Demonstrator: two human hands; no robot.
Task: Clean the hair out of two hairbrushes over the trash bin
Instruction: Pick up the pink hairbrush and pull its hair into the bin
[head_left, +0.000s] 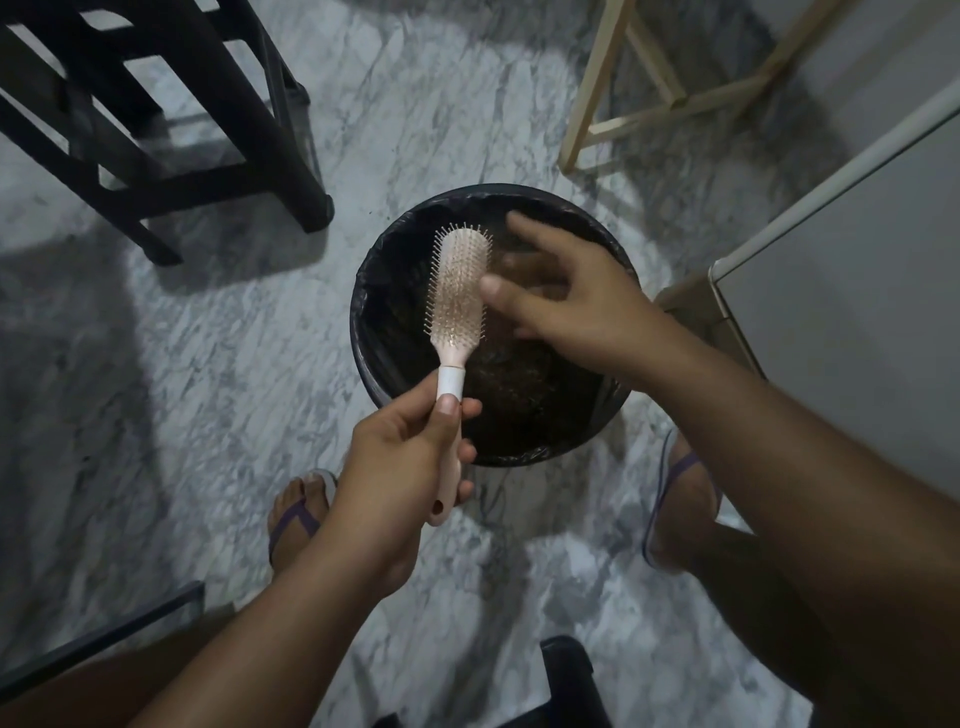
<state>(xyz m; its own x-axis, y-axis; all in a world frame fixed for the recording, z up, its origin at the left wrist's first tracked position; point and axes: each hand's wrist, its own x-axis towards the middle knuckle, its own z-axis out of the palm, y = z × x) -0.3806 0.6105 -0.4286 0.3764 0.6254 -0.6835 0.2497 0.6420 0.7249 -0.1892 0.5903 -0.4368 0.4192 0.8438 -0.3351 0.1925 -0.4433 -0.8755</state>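
A pale pink hairbrush (460, 283) stands bristles-up over the round black trash bin (387, 358), which is lined with a dark bag. My left hand (405, 457) grips its handle from below, thumb along the white collar. My right hand (571, 296) hovers just right of the brush head with fingers spread and blurred, thumb tip near the bristles; nothing shows between its fingers. Dark clumps lie in the bin's bottom. Only one brush is in view.
A black stool (171, 119) stands at the upper left and a light wooden frame (644, 98) at the upper right. A grey-white cabinet (852, 270) is close on the right. My sandalled feet (298, 514) flank the bin on the marble floor.
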